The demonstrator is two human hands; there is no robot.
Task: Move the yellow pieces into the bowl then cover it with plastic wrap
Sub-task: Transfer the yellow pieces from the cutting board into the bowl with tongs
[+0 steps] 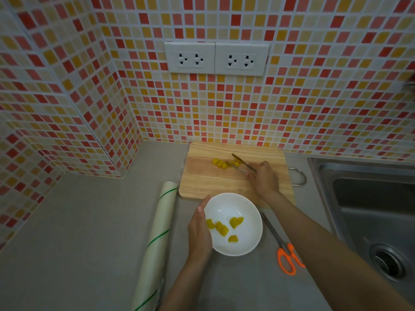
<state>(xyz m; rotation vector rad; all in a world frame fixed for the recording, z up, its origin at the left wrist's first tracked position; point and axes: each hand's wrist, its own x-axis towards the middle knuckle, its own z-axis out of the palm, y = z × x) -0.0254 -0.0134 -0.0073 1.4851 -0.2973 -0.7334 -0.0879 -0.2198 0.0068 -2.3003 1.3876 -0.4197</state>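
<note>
A white bowl (242, 205) stands on the grey counter and holds several yellow pieces (221, 227). My left hand (198, 230) holds the bowl's left rim, thumb along the edge. More yellow pieces (219, 163) lie on the wooden cutting board (206, 180) behind the bowl. My right hand (262, 177) grips metal tongs (241, 163) over the board. Their tips are spread on either side of the pieces there. A roll of plastic wrap (157, 239) with green lines lies left of the bowl.
Orange-handled scissors (286, 254) lie right of the bowl. A steel sink (370, 212) takes up the right side. The tiled wall with two double sockets (216, 58) rises behind the board. A metal loop handle (299, 176) sticks out at the board's right edge.
</note>
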